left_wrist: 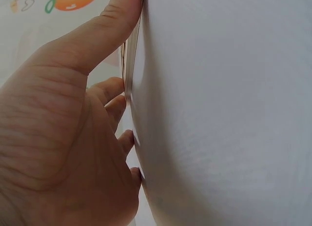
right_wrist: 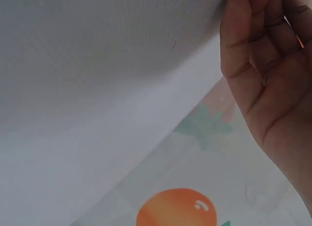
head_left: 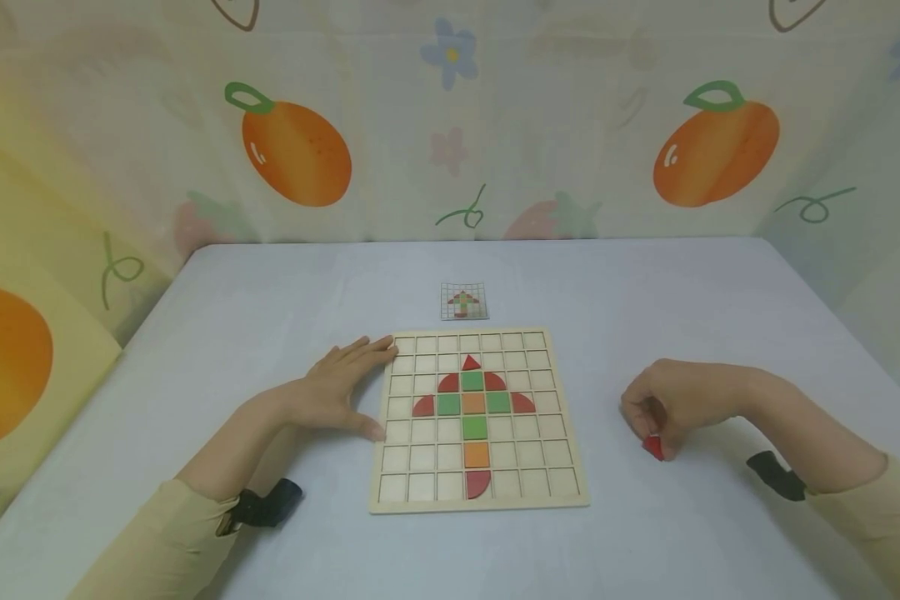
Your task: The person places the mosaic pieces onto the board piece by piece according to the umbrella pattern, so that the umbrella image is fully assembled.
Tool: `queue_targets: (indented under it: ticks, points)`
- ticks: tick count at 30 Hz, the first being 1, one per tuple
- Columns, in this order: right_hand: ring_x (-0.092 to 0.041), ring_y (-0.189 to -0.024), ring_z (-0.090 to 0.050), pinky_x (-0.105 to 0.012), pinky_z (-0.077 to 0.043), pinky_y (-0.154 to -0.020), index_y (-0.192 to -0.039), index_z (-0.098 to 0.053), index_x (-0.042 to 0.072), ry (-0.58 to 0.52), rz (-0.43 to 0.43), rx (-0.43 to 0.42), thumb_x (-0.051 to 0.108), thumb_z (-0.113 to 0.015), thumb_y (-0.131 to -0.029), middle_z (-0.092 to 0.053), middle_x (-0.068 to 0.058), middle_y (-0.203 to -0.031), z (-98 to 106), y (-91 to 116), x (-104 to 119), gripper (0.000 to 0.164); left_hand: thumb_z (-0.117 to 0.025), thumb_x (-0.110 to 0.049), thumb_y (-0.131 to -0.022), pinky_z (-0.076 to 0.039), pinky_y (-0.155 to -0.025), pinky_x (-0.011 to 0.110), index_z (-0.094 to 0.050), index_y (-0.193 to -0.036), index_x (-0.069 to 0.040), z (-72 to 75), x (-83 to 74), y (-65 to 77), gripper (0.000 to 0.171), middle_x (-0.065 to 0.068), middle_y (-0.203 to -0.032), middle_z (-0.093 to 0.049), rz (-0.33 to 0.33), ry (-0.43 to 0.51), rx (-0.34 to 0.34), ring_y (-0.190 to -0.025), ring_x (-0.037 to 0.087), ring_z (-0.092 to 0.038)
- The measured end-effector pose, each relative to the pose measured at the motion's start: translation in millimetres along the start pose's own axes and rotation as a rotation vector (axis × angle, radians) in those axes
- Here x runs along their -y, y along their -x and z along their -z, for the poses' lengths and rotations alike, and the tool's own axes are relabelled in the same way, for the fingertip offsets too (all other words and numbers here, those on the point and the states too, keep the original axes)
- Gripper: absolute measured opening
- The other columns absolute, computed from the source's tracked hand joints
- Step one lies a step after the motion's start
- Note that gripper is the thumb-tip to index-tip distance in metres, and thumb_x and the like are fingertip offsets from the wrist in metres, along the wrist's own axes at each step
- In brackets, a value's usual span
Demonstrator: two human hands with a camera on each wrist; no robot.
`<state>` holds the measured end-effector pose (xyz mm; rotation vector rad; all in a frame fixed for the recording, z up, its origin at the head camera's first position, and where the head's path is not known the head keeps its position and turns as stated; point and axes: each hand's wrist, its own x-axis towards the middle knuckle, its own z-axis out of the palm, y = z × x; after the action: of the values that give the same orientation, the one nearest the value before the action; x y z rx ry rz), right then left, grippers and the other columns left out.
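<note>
A pale wooden grid board (head_left: pixel 412 506) lies in the middle of the table. Set in its cells are a red triangle (head_left: pixel 471 363), red quarter-circle tiles (head_left: pixel 478 483), several green square tiles (head_left: pixel 475 427) and orange square tiles (head_left: pixel 477 455), laid out like an arrow. My left hand (head_left: pixel 337 383) rests with fingers spread, thumb and fingertips at the board's left edge. Right of the board, my right hand (head_left: pixel 667 404) pinches a small red tile (head_left: pixel 652 447) between thumb and fingers, low over the table; its full shape is partly hidden. In the right wrist view the right hand (right_wrist: pixel 273 70) has curled fingers.
Just behind the board lies a small pattern card (head_left: pixel 463 302) showing a similar coloured figure on a grid. A white cloth covers the table (head_left: pixel 307 292). Fruit-printed curtains (head_left: pixel 555 125) hang behind it and at both sides. Each wrist wears a black strap (head_left: pixel 270 504).
</note>
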<state>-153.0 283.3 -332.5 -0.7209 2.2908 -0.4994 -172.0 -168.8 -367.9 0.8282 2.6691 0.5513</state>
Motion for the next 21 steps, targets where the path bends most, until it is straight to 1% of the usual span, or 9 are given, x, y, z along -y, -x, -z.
queue_targets:
  ticks: [4,10,14,18,21]
  points:
    - [-0.011,-0.066,-0.056,-0.025,-0.047,-0.058,-0.067,-0.058,0.021,0.016,0.013,-0.002,0.006,-0.079,-0.062,-0.061,0.007,-0.067,0.5,-2.1,-0.1,0.027,-0.073,-0.063,-0.061,-0.004,-0.110,0.059,-0.023,-0.147,-0.013,-0.1,-0.2,0.2,0.111,0.002,-0.155,-0.010,0.007,-0.003,0.000,-0.141,0.033,-0.004]
    - [-0.011,-0.071,-0.063,-0.025,-0.049,-0.062,-0.069,-0.056,0.018,-0.051,0.072,-0.005,0.009,-0.077,-0.068,-0.066,0.008,-0.072,1.7,-7.5,-1.0,0.023,-0.072,-0.065,-0.061,-0.004,-0.110,0.059,-0.022,-0.147,-0.014,-0.8,-0.4,0.3,0.111,0.002,-0.156,-0.010,0.019,-0.004,-0.001,-0.141,0.033,-0.004]
    - [-0.011,-0.072,-0.062,-0.025,-0.048,-0.063,-0.072,-0.057,0.019,-0.057,0.093,-0.030,0.012,-0.077,-0.071,-0.067,0.009,-0.075,3.9,-11.6,0.0,0.021,-0.071,-0.065,-0.061,-0.004,-0.110,0.059,-0.022,-0.147,-0.015,-1.3,0.6,-0.1,0.112,0.001,-0.156,-0.010,0.021,-0.007,-0.002,-0.142,0.032,-0.004]
    - [-0.011,-0.071,-0.059,-0.024,-0.048,-0.064,-0.075,-0.058,0.021,-0.051,0.087,-0.054,0.015,-0.076,-0.073,-0.066,0.010,-0.076,6.7,-15.6,1.4,0.019,-0.071,-0.066,-0.061,-0.004,-0.110,0.060,-0.022,-0.147,-0.014,-1.0,0.6,0.0,0.112,0.002,-0.156,-0.010,0.015,-0.008,-0.004,-0.141,0.034,-0.004]
    - [-0.010,-0.072,-0.057,-0.023,-0.047,-0.064,-0.078,-0.058,0.023,-0.044,0.095,-0.074,0.017,-0.074,-0.076,-0.065,0.010,-0.077,8.5,-18.8,2.8,0.017,-0.071,-0.065,-0.061,-0.004,-0.110,0.059,-0.022,-0.147,-0.014,-0.7,0.6,-0.3,0.112,0.002,-0.155,-0.011,0.013,-0.007,-0.003,-0.141,0.033,-0.004]
